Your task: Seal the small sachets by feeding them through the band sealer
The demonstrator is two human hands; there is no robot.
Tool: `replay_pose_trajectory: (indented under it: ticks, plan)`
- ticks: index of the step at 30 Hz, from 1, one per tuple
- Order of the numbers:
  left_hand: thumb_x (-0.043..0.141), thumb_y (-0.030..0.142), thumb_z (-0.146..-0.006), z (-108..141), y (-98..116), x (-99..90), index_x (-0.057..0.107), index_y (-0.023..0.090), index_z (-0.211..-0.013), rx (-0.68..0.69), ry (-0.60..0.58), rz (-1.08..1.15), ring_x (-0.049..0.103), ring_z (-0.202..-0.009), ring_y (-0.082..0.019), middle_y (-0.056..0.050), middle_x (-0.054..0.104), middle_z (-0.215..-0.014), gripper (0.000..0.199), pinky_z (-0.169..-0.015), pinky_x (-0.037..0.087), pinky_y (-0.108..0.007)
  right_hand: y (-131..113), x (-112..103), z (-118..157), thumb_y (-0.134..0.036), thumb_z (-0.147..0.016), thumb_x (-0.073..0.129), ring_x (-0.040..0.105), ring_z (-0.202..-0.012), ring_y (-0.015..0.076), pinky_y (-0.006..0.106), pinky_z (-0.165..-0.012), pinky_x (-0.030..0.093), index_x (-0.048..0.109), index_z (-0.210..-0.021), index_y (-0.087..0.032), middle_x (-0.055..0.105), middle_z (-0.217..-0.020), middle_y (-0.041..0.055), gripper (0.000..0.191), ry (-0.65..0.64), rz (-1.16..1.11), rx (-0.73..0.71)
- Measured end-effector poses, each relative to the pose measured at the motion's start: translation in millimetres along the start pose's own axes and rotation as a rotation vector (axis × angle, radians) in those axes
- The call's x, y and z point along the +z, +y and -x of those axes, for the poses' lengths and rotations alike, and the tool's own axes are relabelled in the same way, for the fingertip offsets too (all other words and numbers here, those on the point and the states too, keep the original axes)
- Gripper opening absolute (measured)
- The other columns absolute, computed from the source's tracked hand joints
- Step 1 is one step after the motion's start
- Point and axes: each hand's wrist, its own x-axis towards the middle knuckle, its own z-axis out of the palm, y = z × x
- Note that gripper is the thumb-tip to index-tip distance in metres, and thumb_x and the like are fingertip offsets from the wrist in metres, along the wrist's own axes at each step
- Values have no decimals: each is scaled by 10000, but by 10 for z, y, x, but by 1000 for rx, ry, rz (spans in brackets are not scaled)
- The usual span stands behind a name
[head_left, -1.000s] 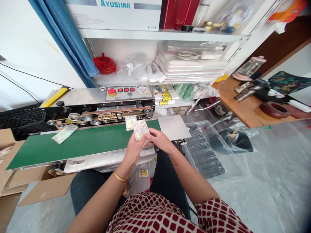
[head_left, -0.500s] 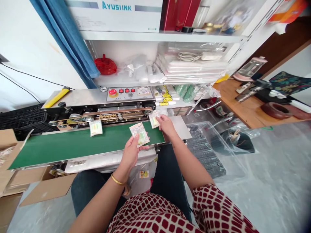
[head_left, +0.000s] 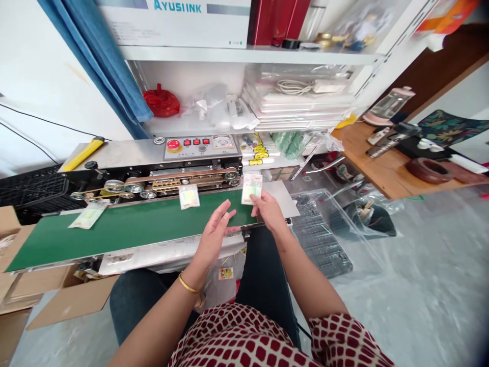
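Over the near edge of the green conveyor belt (head_left: 145,224), my left hand (head_left: 216,232) is held with its fingers apart and nothing in it. My right hand (head_left: 267,206) pinches a small printed packet (head_left: 251,187) by its lower right corner, upright at the belt's right end. Another packet (head_left: 189,197) is at the belt's far side, beside the rollers of the sealing machine (head_left: 202,148). Farther left, a third packet (head_left: 88,214) lies slanted on the belt, its upper end by the pulleys.
Behind the machine stands a shelf (head_left: 244,55) with plastic bags. A clear plastic bin (head_left: 324,244) is right of the belt, below a wooden table (head_left: 382,176). Open cardboard boxes (head_left: 72,300) and a black crate (head_left: 34,191) are at the left.
My left hand has let go of its packet, and a packet now stands by the rollers. Another packet has moved left along the belt. My right hand has raised its packet slightly.
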Motion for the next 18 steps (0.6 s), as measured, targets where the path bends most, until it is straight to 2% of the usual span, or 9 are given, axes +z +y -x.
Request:
replay_pose_trajectory:
  ticks: [2, 3, 6, 8, 10, 12, 14, 16, 18]
  plan:
    - [610, 405, -917, 31, 3, -30, 623, 286, -1287, -16, -10, -21, 563, -1272, -280, -86, 508, -1482, 390, -814, 592, -319, 12, -76, -214, -456, -798, 627, 426, -371, 106, 227, -397, 291, 590, -898, -196, 510, -472, -73, 282, 48, 52, 19]
    - [610, 403, -916, 42, 0, -45, 630, 266, -1277, -25, -14, -24, 598, -1224, -274, -104, 550, -1436, 387, -805, 591, -319, 11, -83, -306, -447, -802, 618, 403, -367, 106, 229, -395, 272, 589, -882, -199, 482, -456, -77, 263, 28, 94, 23]
    - [608, 402, -915, 57, -22, -71, 635, 241, -1267, -44, -29, -30, 646, -1133, -254, -116, 619, -1339, 388, -812, 583, -331, -22, -21, -480, -408, -821, 609, 472, -467, 126, 250, -491, 386, 614, -861, -203, 541, -549, -48, 208, -44, 340, -51]
    - [597, 404, -921, 68, -46, -63, 634, 237, -1264, -49, -37, -50, 653, -1110, -242, -111, 633, -1309, 383, -823, 578, -336, -77, -9, -506, -382, -839, 608, 576, -662, 162, 298, -683, 486, 637, -889, -198, 652, -755, 12, 192, 59, 531, -197]
    - [584, 410, -928, 100, -86, -29, 633, 227, -1254, -48, -40, -102, 658, -1081, -231, -109, 648, -1270, 377, -815, 575, -336, -172, -115, -469, -392, -887, 569, 607, -835, 192, 352, -848, 492, 644, -995, -183, 674, -996, 79, 248, 284, 626, -383]
    - [558, 411, -943, 164, -155, 32, 634, 218, -1240, -44, -66, -199, 656, -1068, -227, -111, 663, -1227, 362, -824, 571, -344, -301, -376, -382, -429, -939, 505, 606, -937, 212, 398, -923, 480, 613, -1138, -171, 632, -1126, 118, 343, 510, 647, -562]
    - [519, 394, -966, 259, -266, 114, 640, 224, -1228, -25, -141, -350, 646, -1086, -221, -107, 675, -1201, 335, -899, 548, -372, -439, -772, -274, -458, -974, 451, 584, -1058, 237, 446, -973, 462, 568, -1233, -180, 591, -1175, 125, 398, 710, 679, -711]
    - [487, 363, -984, 364, -417, 199, 647, 243, -1228, 20, -270, -535, 616, -1145, -222, -100, 669, -1228, 316, -1016, 486, -421, -531, -1252, -185, -466, -998, 393, 541, -1168, 256, 498, -1016, 432, 528, -1285, -200, 554, -1218, 125, 414, 890, 715, -796]
    - [477, 330, -988, 449, -590, 269, 640, 264, -1249, 80, -422, -702, 562, -1237, -231, -90, 649, -1282, 315, -1106, 406, -468, -513, -1763, -156, -466, -1008, 360, 535, -1181, 253, 511, -1020, 427, 510, -1292, -203, 538, -1225, 123, 414, 1032, 727, -804]
